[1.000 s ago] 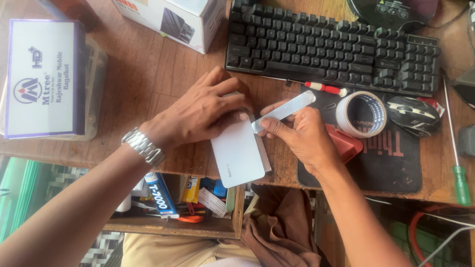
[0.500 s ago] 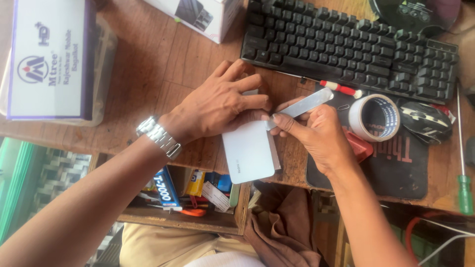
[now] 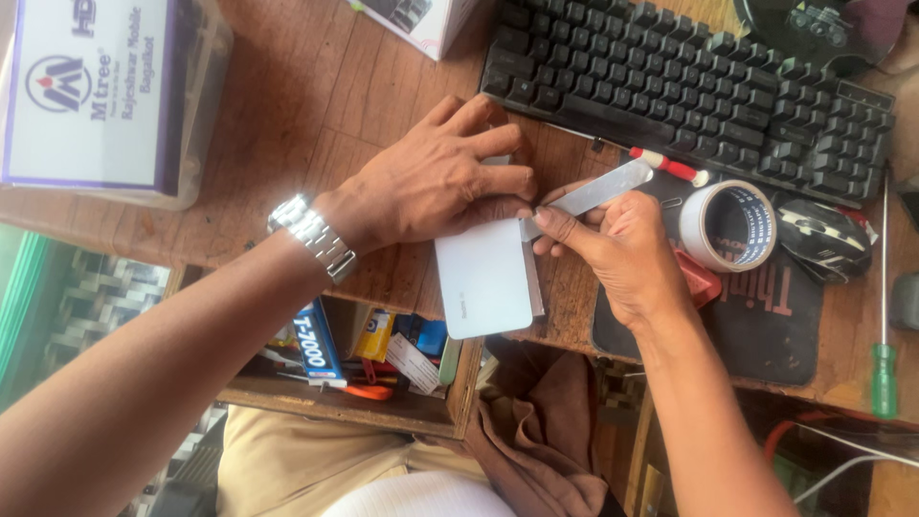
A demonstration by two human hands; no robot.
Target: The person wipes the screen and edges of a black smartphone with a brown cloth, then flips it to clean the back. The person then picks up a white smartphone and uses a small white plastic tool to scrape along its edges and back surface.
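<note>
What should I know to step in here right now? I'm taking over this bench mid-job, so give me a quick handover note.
Left hand: palm down, pressing the white phone onto the wooden desk.
Right hand: pinching a flat metal pry tool, its tip at the phone's right edge, near the top corner.
The phone lies back up, its lower end overhanging the desk edge. A tape roll, red-handled tool and green screwdriver lie to the right, near the keyboard.
Done: tool set at the seam.
Left: the back cover looks still seated; no gap is visible.
</note>
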